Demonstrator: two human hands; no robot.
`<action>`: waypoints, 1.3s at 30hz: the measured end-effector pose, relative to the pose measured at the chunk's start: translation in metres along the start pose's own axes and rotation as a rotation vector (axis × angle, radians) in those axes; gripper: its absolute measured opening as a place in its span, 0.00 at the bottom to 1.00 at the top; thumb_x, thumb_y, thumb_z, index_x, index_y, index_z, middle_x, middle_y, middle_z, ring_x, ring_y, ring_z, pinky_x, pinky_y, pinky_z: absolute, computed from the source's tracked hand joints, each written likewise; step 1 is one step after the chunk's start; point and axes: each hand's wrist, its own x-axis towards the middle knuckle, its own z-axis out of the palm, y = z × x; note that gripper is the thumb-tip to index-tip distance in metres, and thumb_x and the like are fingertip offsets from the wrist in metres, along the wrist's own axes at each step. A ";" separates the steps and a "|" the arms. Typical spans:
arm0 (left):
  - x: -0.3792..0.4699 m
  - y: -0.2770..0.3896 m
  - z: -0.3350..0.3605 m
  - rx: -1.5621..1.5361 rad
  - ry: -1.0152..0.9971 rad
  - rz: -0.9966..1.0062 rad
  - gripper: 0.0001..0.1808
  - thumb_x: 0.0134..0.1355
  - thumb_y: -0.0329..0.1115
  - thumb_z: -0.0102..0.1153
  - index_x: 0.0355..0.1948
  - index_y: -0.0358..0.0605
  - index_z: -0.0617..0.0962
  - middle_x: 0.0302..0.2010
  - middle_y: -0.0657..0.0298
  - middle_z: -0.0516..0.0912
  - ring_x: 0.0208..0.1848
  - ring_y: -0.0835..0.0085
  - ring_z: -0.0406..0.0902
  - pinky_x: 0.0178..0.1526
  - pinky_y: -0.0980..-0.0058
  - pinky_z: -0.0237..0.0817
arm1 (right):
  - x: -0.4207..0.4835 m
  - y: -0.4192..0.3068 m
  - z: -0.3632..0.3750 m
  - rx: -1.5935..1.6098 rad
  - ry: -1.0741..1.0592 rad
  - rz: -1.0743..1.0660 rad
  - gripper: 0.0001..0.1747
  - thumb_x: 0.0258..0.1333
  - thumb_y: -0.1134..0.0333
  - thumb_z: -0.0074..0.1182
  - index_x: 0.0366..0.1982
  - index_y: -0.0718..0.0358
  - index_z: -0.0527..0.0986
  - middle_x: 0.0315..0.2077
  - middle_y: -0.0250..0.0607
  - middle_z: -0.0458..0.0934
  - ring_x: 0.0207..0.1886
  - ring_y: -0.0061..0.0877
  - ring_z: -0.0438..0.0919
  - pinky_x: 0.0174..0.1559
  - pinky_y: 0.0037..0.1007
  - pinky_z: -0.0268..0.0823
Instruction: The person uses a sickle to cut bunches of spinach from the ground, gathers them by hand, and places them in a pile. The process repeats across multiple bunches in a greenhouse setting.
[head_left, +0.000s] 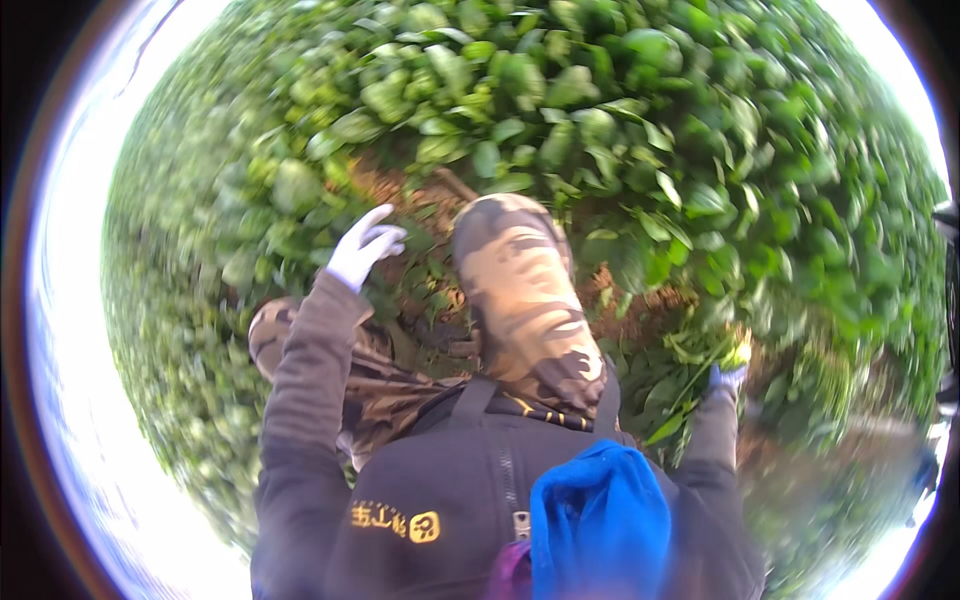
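Observation:
My left hand (367, 246), in a white glove, is held out over the plants left of my raised knee. Its fingers are apart and nothing is in them. Off to the right, my right hand (729, 375), gloved too and partly hidden, grips a bunch of leafy greens (694, 382) with long stems. A pale yellow-green part of the bunch (739, 352) shows just beyond the fingers. Dense broad-leaved green plants (555, 90) grow in front of me, blurred toward the rim.
My knee in camouflage trousers (525, 285) rises in the middle, the other leg (277, 337) folded at left. Brown soil (637, 311) shows between the plants. A blue cloth (600, 517) hangs over my dark zipped jacket (442, 472). A short brown stick-like piece (455, 184) lies beyond my knee.

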 end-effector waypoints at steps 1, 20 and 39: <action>0.000 -0.006 -0.004 -0.049 -0.011 0.020 0.29 0.65 0.38 0.54 0.66 0.48 0.63 0.49 0.60 0.80 0.44 0.73 0.79 0.50 0.73 0.67 | 0.001 0.006 -0.007 0.004 -0.007 0.022 0.68 0.39 0.43 0.65 0.69 0.61 0.34 0.70 0.52 0.34 0.73 0.42 0.35 0.72 0.37 0.35; 0.030 -0.102 0.000 0.843 -0.277 -0.059 0.22 0.60 0.49 0.53 0.48 0.45 0.79 0.46 0.49 0.81 0.50 0.52 0.76 0.54 0.63 0.67 | -0.224 -0.410 0.060 0.526 -0.646 -1.105 0.15 0.54 0.67 0.58 0.45 0.61 0.78 0.38 0.43 0.81 0.40 0.27 0.81 0.46 0.28 0.72; 0.317 -0.188 -0.103 1.249 -0.061 -0.448 0.18 0.62 0.33 0.47 0.52 0.45 0.77 0.55 0.53 0.77 0.59 0.59 0.73 0.60 0.61 0.63 | -0.233 -0.626 0.267 -0.338 -0.498 -1.249 0.31 0.48 0.57 0.61 0.53 0.63 0.66 0.42 0.57 0.77 0.45 0.51 0.76 0.47 0.46 0.68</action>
